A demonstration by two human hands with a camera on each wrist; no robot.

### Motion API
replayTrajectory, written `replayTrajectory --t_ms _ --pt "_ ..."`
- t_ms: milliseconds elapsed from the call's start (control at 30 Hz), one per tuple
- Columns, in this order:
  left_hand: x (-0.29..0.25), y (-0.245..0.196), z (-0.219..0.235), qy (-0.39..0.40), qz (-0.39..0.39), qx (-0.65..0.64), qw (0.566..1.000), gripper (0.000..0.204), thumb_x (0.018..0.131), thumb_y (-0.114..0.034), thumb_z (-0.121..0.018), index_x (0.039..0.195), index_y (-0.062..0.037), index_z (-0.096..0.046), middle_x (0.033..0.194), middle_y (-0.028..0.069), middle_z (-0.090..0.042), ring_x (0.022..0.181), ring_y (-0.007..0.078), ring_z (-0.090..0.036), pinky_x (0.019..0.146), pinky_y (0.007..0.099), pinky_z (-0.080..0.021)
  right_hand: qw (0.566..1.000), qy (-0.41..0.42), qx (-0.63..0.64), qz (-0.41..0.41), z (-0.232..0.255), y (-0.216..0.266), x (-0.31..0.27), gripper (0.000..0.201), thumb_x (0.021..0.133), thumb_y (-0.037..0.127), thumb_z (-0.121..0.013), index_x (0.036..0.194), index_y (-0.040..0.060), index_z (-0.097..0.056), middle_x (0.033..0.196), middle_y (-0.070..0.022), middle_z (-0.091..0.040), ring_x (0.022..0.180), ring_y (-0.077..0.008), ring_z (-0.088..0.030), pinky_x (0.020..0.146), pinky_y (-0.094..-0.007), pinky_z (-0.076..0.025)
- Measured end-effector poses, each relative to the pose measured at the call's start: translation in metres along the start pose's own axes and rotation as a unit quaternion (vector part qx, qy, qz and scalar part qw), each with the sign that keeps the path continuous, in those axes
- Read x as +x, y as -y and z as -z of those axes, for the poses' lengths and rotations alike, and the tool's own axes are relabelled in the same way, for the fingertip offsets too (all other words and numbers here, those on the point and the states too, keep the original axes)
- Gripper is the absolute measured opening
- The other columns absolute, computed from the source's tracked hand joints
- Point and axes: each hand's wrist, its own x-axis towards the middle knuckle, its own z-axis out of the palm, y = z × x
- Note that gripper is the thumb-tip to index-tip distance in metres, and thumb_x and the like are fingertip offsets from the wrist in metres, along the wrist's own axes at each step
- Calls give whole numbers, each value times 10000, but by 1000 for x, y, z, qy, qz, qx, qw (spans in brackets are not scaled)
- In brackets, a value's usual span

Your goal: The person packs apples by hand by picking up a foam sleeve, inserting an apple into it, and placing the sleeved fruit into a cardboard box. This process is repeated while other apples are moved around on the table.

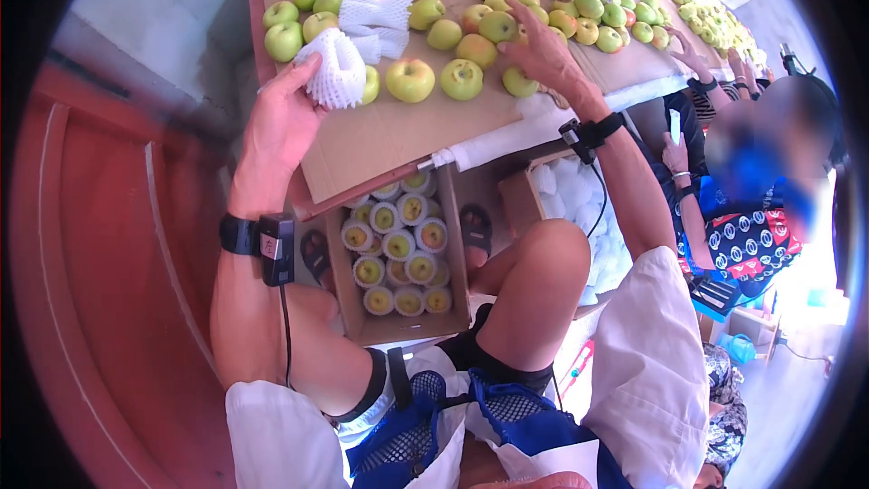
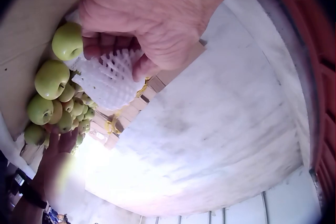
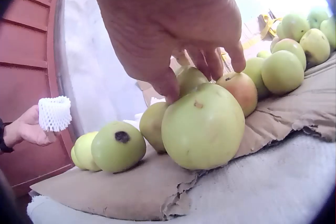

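My left hand holds a white foam net sleeve by its edge, thumb on one side; in the left wrist view the net hangs from the curled fingers. My right hand reaches over the apples at the table's near edge, fingers spread and bent downward. In the right wrist view its fingertips are at an apple behind a large green apple; whether they grip it is hard to tell. Two apples, one yellow-green and one green, sit between the hands.
More foam nets lie at the table's back left, and a large heap of apples spreads to the right. Below stands a carton of netted apples, beside a box of white foam nets. Another person sits at the right.
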Motion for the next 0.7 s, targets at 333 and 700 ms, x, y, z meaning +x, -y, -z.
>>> replayTrajectory --t_ms 333,700 --pt "-27 -15 30 -54 -39 -75 995 457 995 -180 -581 1404 1 -486 1381 95 -552 1256 221 -524 1040 371 -420 978 -106 178 -6 1 34 -15 427 891 245 -656 1267 46 -632 1147 -149 -710 1093 -270 -676 921 -378 -533" --pt "-41 -23 29 -27 -60 -123 990 442 999 -172 -571 1401 -6 -490 1380 106 -545 1254 231 -516 1021 378 -422 981 44 182 -48 -35 170 -9 398 844 257 -675 1205 89 -671 1086 -109 -733 953 -259 -706 837 -363 -557"
